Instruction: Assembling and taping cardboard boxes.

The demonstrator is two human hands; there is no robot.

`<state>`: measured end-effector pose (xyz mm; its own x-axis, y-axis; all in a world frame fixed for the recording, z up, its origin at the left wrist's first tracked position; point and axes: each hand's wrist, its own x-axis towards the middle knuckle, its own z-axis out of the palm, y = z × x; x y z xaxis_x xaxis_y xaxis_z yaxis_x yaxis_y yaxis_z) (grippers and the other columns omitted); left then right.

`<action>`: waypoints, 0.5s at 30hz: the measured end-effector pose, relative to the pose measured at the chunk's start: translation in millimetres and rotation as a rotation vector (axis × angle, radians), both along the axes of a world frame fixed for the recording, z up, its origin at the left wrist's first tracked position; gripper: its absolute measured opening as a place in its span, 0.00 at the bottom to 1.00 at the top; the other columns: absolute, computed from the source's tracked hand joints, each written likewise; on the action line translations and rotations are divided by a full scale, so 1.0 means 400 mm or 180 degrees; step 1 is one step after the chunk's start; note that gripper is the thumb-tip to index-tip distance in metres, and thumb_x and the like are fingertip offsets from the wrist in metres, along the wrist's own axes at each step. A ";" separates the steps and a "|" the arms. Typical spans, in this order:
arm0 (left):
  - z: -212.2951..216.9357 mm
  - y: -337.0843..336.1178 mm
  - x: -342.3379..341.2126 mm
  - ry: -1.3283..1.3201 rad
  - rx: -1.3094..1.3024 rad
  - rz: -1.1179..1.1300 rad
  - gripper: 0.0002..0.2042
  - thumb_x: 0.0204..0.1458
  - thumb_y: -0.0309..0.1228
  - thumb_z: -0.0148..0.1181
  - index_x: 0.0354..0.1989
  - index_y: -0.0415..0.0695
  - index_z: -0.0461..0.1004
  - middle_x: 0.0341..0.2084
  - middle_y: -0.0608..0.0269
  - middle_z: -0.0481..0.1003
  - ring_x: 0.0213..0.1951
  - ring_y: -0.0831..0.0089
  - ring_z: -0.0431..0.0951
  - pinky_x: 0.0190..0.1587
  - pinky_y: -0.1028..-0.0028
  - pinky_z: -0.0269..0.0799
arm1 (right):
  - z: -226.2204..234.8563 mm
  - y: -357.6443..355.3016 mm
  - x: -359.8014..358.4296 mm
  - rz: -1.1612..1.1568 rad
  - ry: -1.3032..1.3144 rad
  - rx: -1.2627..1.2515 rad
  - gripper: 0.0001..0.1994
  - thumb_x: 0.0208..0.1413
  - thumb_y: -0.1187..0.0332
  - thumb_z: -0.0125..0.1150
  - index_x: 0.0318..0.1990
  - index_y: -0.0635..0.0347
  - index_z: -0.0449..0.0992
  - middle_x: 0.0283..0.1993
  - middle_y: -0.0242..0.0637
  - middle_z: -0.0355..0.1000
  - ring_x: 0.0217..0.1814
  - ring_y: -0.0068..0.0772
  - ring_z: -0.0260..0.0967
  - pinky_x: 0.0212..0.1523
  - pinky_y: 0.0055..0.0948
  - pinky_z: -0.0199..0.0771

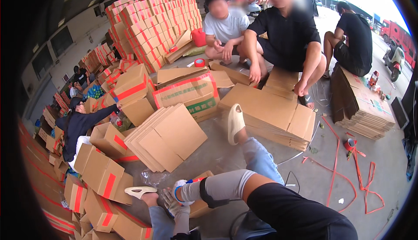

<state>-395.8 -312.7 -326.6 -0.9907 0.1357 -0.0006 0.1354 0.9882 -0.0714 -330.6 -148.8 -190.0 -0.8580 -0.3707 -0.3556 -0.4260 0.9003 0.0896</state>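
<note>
Both my hands wear grey gloves and are close together at the lower middle, beside a small brown carton (201,208). My left hand (173,206) lies with its fingers stretched out, just below the other hand. My right hand (179,190) is closed at the carton's left side, its arm reaching across in a grey sleeve with a black band. A blue and red thing (193,180) shows beside the right hand; its kind is hard to make out. My forearm hides part of the carton.
Flattened cartons (167,137) lie in a stack ahead, with another stack (270,114) to the right. Taped boxes (98,170) crowd the left. Two people (285,31) squat across from me; another person (89,118) works at left. Red strapping (335,166) trails over the floor.
</note>
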 end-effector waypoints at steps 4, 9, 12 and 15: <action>-0.042 0.072 0.150 -0.0109 0.0240 -0.0237 0.34 0.67 0.49 0.37 0.78 0.48 0.45 0.77 0.58 0.45 0.76 0.58 0.48 0.73 0.55 0.49 | 0.028 0.038 0.038 0.0152 -0.0289 -0.0063 0.31 0.34 0.61 0.81 0.53 0.46 0.83 0.53 0.30 0.80 0.56 0.37 0.78 0.54 0.38 0.80; 0.012 0.077 0.187 -0.0085 0.0315 -0.0201 0.33 0.68 0.48 0.38 0.77 0.45 0.45 0.77 0.54 0.45 0.77 0.55 0.46 0.74 0.55 0.47 | 0.010 0.183 0.053 -0.0083 -0.0896 -0.0142 0.26 0.31 0.64 0.80 0.46 0.50 0.85 0.47 0.38 0.82 0.52 0.43 0.80 0.49 0.40 0.82; 0.015 0.062 0.198 0.0004 0.0507 -0.0111 0.35 0.66 0.46 0.44 0.77 0.42 0.46 0.77 0.49 0.43 0.77 0.50 0.45 0.74 0.52 0.47 | 0.021 0.354 0.112 -0.0242 -0.0841 -0.0502 0.31 0.35 0.65 0.74 0.54 0.51 0.74 0.42 0.42 0.81 0.50 0.51 0.80 0.47 0.44 0.81; 0.033 0.130 0.156 0.0280 0.0421 -0.0398 0.34 0.67 0.49 0.42 0.77 0.43 0.47 0.77 0.50 0.45 0.76 0.51 0.48 0.71 0.51 0.54 | 0.019 0.560 0.198 -0.0628 -0.0691 -0.0339 0.34 0.39 0.57 0.76 0.56 0.50 0.71 0.42 0.42 0.80 0.46 0.50 0.80 0.43 0.46 0.79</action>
